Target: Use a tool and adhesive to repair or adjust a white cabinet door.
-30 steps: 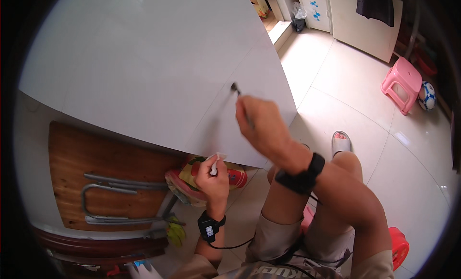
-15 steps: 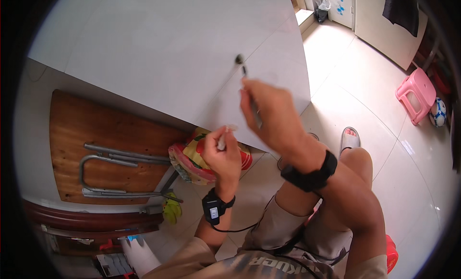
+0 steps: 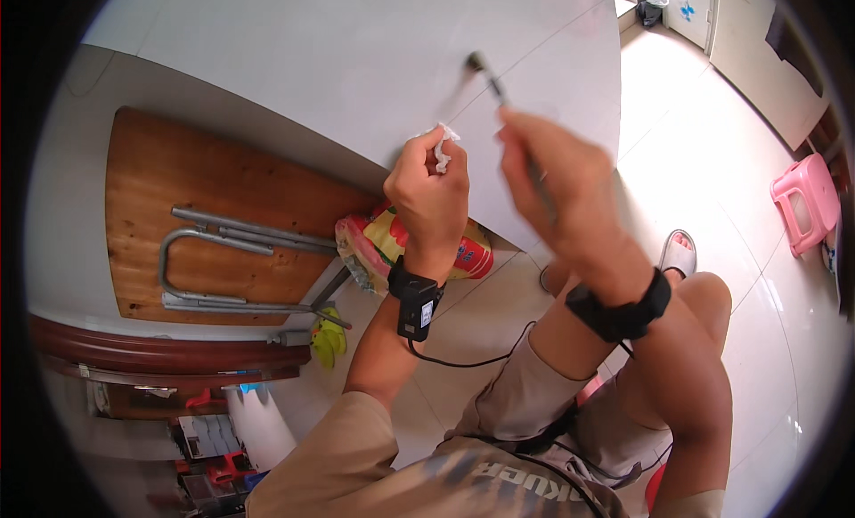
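My right hand point(image 3: 574, 184) is closed around a slim dark-handled tool with a rounded dark head point(image 3: 476, 63). Motion blurs it, so its exact kind is unclear. The head points away from me, over the white tabletop point(image 3: 338, 73); whether it touches the surface I cannot tell. To the left and a little nearer to me, my left hand point(image 3: 430, 193) is closed on a crumpled white tissue point(image 3: 443, 148), which pokes out between thumb and fingers. That hand is at the table's near edge. Both wrists wear black straps.
Below the table, a folded wooden table point(image 3: 205, 197) with grey metal legs leans at the left, beside a red and yellow bag point(image 3: 392, 237). A yellow-green item point(image 3: 329, 338) lies on the floor. Far right stands a pink stool point(image 3: 804, 202).
My view has shifted, so the room sits differently in it. Both hands are farther up in the picture, and more of the tissue shows. The tool stays in my right hand.
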